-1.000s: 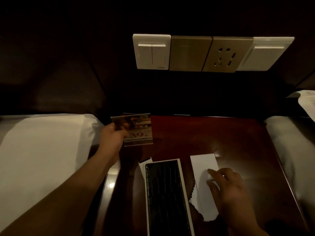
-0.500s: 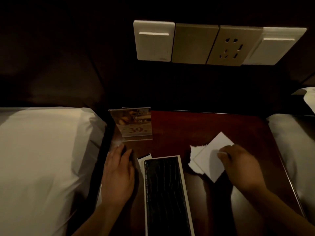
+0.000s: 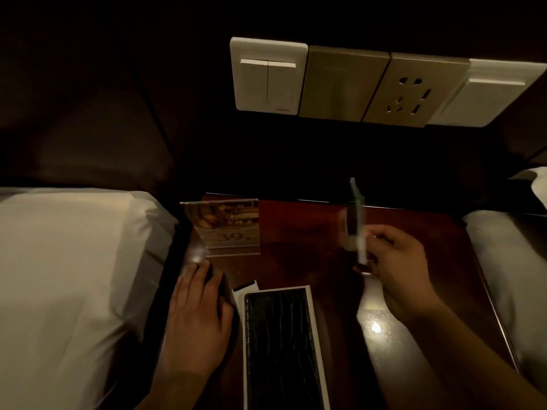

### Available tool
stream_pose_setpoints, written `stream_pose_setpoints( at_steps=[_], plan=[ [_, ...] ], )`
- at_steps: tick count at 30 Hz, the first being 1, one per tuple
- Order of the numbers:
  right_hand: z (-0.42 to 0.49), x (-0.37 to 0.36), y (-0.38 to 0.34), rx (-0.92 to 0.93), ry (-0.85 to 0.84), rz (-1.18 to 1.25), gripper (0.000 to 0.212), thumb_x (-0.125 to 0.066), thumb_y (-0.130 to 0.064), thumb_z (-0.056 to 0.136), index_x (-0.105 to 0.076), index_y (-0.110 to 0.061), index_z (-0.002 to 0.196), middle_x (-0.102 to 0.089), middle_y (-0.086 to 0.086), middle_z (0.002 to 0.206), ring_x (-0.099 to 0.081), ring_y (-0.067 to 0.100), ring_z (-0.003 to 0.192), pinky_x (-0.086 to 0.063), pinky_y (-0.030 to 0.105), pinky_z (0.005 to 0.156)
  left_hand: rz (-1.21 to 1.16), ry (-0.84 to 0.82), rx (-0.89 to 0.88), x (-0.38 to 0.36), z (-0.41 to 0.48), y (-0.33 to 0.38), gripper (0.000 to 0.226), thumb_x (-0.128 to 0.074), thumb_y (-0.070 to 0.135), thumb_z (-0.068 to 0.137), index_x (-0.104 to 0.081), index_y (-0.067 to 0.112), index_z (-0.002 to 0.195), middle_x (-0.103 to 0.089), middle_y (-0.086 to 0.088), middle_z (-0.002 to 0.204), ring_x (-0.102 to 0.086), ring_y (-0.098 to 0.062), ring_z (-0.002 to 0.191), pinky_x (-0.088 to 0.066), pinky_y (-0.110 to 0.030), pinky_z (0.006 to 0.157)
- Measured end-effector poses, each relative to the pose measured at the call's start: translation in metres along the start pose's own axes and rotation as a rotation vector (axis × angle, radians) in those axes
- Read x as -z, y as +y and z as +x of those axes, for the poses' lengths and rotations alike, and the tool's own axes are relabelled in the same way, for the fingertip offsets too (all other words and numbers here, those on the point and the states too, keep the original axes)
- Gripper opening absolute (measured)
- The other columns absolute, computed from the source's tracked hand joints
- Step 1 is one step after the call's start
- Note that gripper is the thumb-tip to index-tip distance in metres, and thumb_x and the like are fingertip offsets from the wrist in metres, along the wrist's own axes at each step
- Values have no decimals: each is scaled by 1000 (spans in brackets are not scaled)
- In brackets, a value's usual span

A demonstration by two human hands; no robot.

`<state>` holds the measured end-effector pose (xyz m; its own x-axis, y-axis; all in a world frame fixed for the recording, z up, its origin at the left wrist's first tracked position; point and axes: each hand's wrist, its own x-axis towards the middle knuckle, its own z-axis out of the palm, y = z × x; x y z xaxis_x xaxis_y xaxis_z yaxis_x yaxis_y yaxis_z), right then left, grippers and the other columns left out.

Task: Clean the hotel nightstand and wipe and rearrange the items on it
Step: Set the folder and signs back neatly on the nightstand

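Observation:
The dark red nightstand (image 3: pixel 310 255) fills the middle of the view. A clear acrylic sign holder (image 3: pixel 225 227) printed with "39" stands at its back left. A long black tray with a white rim (image 3: pixel 281 347) lies at the front, a small white card (image 3: pixel 245 291) poking out by its left corner. My left hand (image 3: pixel 196 318) rests flat on the nightstand left of the tray. My right hand (image 3: pixel 396 261) pinches a thin white card (image 3: pixel 356 223) held upright and edge-on above the surface; it is blurred.
White pillows lie on both sides, one at the left (image 3: pixel 68 276) and one at the right (image 3: pixel 509 267). A wall panel with a light switch (image 3: pixel 268 76) and a socket (image 3: pixel 411 93) sits above the nightstand. The room is dim.
My left hand set the sign holder down at the back left, then came to rest flat by the tray. My right hand picked the white card off the nightstand and raised it upright.

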<state>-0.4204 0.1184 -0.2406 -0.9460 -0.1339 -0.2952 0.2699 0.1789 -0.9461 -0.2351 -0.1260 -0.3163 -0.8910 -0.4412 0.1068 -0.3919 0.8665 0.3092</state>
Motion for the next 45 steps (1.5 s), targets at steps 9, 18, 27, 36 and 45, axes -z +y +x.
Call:
stream_pose_setpoints(
  at_steps=[9,18,27,36,45],
  plan=[
    [7,-9,16,-327,-221,344,24,-48,-6,96,-67,-14,109,-77,10,98,-72,23,76,-56,25,53,17,-11,-8,-4,0,-3,52,-39,32,90,-62,8,130,-54,-16,144,-35,-29,142,-23,-45,119],
    [25,28,23,-351,-261,369,45,-33,6,94,-63,-12,123,-69,18,121,-69,37,107,-59,46,84,30,-20,18,-3,0,-1,52,-39,33,89,-62,10,130,-54,-14,144,-36,-28,142,-35,-52,116],
    [21,21,-5,-177,-295,195,39,-66,-42,85,-69,-17,114,-75,8,109,-73,23,98,-62,32,75,24,-17,43,0,-1,3,53,-37,33,90,-64,7,128,-55,-16,144,-40,-31,141,-36,-53,115],
    [28,1,-8,95,-58,-97,20,-68,4,85,-63,-15,91,-77,-1,86,-73,14,77,-57,28,61,27,4,20,-1,-1,2,52,-38,33,91,-63,6,129,-55,-17,144,-39,-32,141,-36,-54,115],
    [17,-1,13,85,2,-68,25,-64,3,88,-61,-21,93,-74,0,94,-72,20,91,-59,37,81,55,-19,27,-1,-1,3,53,-38,34,92,-55,11,137,-51,-12,148,-35,-27,144,-24,-51,122]
  ],
)
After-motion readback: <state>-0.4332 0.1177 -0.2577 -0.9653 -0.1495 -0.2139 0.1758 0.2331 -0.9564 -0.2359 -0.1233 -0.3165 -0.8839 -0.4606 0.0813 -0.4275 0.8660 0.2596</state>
